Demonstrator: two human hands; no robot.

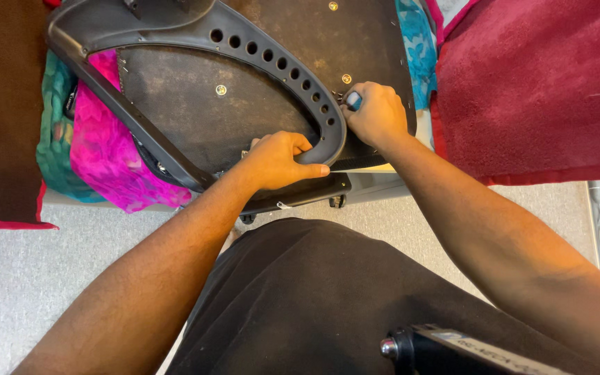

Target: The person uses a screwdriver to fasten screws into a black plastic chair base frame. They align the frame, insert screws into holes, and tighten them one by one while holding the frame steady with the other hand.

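A: Entry. The left hand (pixel 277 161) is wrapped around the lower curve of the black plastic armrest loop (pixel 175 42), fingers curled shut on it, thumb laid along the edge. The loop lies on the dark underside of the seat pan (pixel 196 111), which is turned bottom-up over pink and teal fabric (pixel 105 153).

B: And the right hand (pixel 376 114)?

A: Fisted closed around a small tool with a blue-grey handle (pixel 353 101); only the butt end shows. The tip is hidden under the fist, just beside the row of holes in the armrest loop, near a bright screw head (pixel 346 78).

B: Risks, as you judge them?

A: Since the tip cannot be seen, it may not be seated; it could slip off the fastener and gouge the plastic or jab the left hand, which sits close by. If the left grip loosens, the loop may shift and spoil the alignment.

B: Anything else?

A: The seat rests on soft cloth beside a red towel (pixel 536 83), so it may rock under pressure.
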